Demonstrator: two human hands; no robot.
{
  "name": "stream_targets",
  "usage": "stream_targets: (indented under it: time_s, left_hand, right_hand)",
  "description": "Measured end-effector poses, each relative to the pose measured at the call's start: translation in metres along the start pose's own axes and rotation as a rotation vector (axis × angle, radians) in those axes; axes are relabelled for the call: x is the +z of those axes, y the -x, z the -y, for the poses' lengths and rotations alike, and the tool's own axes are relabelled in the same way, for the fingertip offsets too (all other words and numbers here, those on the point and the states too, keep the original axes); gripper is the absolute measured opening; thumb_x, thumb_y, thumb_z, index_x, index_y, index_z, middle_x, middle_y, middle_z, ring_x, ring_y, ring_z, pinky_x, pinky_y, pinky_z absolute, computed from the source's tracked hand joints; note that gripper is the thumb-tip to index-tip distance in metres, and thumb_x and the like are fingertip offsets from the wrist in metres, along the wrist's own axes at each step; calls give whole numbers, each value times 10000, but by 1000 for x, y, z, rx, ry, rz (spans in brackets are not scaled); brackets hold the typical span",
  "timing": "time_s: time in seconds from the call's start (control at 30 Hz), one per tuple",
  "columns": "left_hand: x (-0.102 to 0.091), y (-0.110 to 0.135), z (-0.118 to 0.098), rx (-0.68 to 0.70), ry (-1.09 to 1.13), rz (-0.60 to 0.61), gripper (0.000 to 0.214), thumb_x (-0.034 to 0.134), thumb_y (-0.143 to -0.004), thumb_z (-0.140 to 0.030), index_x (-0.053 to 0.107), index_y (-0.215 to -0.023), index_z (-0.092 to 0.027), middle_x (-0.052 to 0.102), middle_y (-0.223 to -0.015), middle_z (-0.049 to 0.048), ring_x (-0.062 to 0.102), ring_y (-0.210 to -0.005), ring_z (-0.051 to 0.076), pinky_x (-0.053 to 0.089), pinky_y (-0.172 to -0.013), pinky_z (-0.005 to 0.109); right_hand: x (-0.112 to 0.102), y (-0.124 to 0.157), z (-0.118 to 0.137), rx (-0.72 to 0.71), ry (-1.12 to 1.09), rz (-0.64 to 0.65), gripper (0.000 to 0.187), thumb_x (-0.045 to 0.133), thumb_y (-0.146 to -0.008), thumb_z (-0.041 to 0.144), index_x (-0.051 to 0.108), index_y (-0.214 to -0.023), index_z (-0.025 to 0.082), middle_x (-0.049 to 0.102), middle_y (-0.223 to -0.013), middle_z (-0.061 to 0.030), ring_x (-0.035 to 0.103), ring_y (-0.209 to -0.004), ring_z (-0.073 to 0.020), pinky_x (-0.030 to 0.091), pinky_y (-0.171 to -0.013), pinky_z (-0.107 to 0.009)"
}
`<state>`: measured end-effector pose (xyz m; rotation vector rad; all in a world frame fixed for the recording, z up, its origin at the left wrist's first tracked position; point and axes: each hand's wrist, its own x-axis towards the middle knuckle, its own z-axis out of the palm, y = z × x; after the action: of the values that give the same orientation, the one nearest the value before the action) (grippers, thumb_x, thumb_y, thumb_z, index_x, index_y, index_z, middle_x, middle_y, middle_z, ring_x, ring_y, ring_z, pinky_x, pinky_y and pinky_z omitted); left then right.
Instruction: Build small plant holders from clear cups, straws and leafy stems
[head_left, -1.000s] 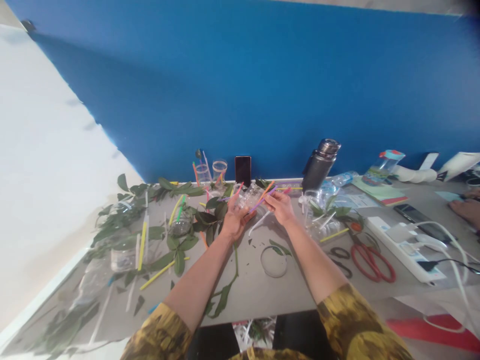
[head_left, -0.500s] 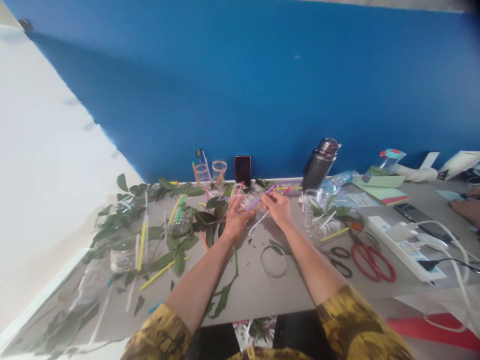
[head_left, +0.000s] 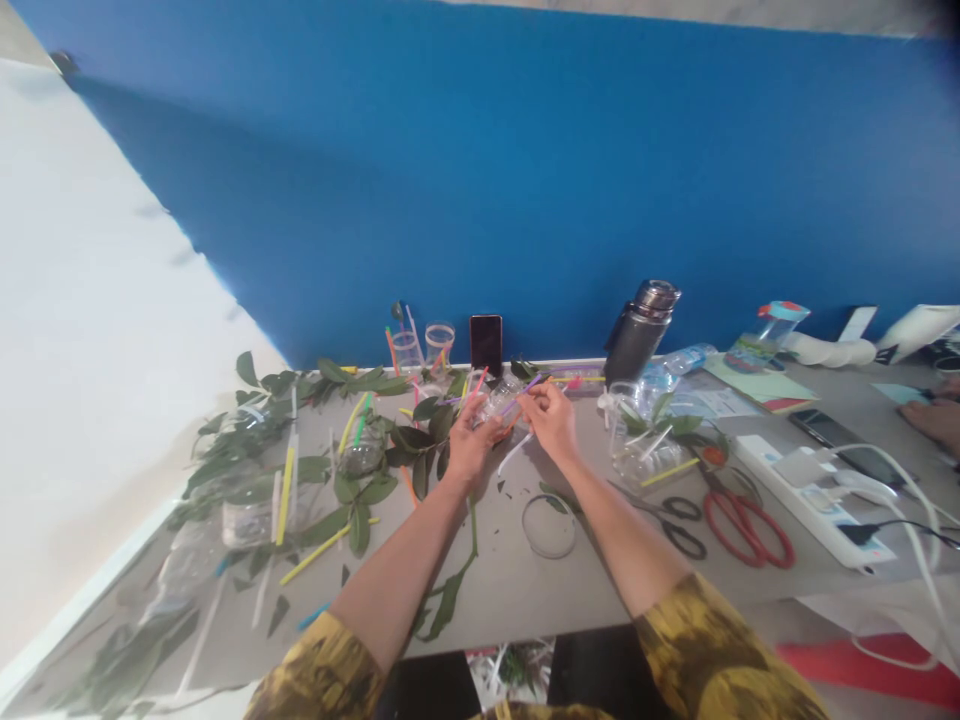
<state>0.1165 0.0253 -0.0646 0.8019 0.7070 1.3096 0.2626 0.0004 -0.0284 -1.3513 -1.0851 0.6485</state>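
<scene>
Far left, leafy cuttings [head_left: 240, 440] sprawl across the table [head_left: 510, 590], a yellow straw [head_left: 285, 495] lying among them. Moving right, a clear jar [head_left: 362, 455] sits in the leaves. Now the left hand [head_left: 471, 450], fingers curled around a clear plastic bottle [head_left: 496, 400]! Just beside it, the right hand [head_left: 551, 420] pinches a purple straw [head_left: 531, 382] between thumb and fingertips, right at the bottle. Further along: a plastic ring [head_left: 549, 527], black scissors [head_left: 675, 525], red scissors [head_left: 746, 530], a power strip [head_left: 810, 500], and, at the far edge, a co-worker's hand [head_left: 934, 425].
</scene>
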Motion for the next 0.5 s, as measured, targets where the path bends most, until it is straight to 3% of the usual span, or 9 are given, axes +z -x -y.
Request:
stream_targets:
  time_s: [0.2, 0.37, 0.5]
  left_hand:
    - [2, 1, 0, -1, 19, 26, 657, 962, -620, -273, 679, -1206, -192, 688, -1213, 97, 726, -955, 235, 607, -878, 456]
    - [0, 2, 2, 37, -36, 32, 693, 976, -626, -321, 685, -1240, -183, 728, -1138, 103, 734, -983, 267, 611, -905, 479]
    - [-2, 2, 2, 49, -88, 49, 714, 966, -648, -345, 687, -1281, -170, 748, -1022, 83, 737, -923, 244, 625, -889, 465]
  right_hand:
    - [1, 2, -1, 21, -26, 0, 452, 745, -814, 540, 511, -1081, 259, 640, -618, 31, 551, -444, -180, 427, -471, -305]
    - [-2, 1, -2, 8, -3, 162, 396, 725, -842, 585, 540, -978, 263, 647, -593, 14, 580, -434, -188, 444, -459, -307]
    - [-3, -2, -6, 36, -53, 162, 397, 737, -814, 571, 523, -909, 250, 639, -565, 34, 560, -411, -150, 427, -441, -266]
